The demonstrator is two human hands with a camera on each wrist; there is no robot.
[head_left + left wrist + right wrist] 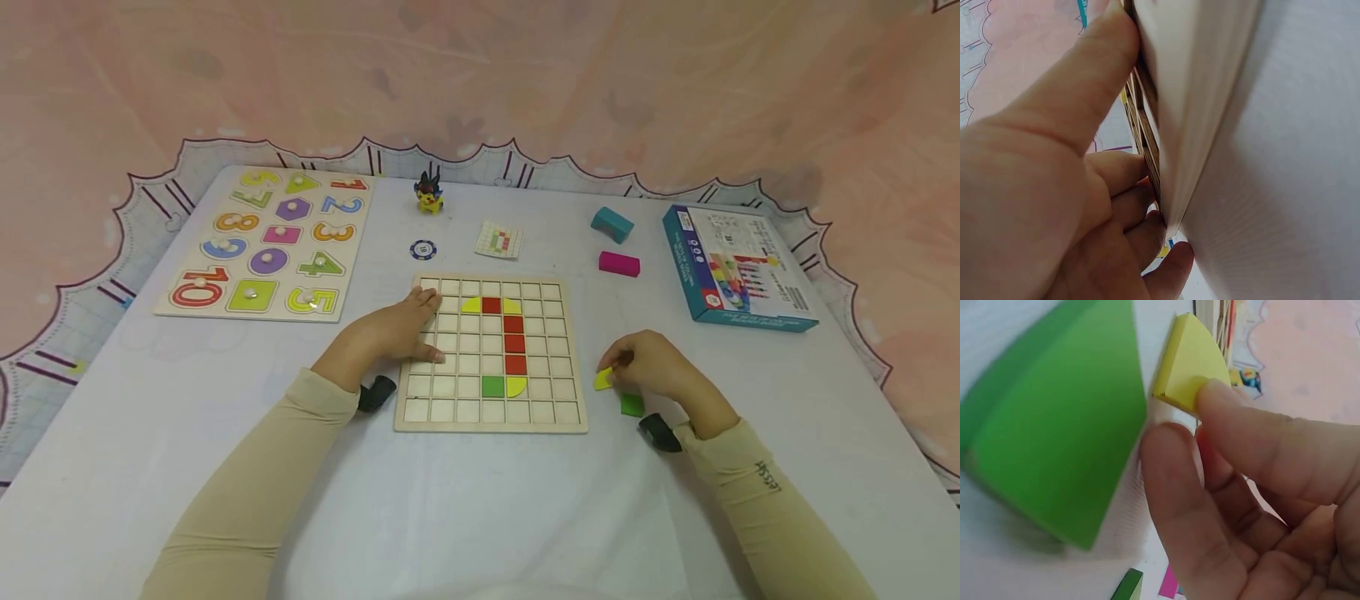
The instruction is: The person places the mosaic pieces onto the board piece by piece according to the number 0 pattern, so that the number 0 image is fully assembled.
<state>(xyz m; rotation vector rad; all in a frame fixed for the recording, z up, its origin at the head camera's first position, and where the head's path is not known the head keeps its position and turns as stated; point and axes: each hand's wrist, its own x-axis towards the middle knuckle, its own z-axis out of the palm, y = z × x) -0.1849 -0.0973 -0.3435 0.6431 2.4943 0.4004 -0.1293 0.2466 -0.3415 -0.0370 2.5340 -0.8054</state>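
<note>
My left hand [393, 327] rests on the left edge of a wooden grid board [491, 422], its thumb and fingertips spread over the frame. Red squares [514, 342], yellow quarter-circle pieces [516, 387] and a green square [492, 387] lie in the board's cells, forming a hooked column. Right of the board, my right hand [648, 364] has its thumb against a yellow quarter-circle piece [1191, 362], fingers curled beside it. A green piece [1066, 431] lies on the table just under this hand, close to the wrist camera.
Behind the board are a pattern card [498, 240], a poker chip [423, 249] and a small figurine [429, 197]. A number puzzle [266, 242] lies left. Teal [612, 225] and magenta [619, 264] blocks sit beside a box [738, 267] at right.
</note>
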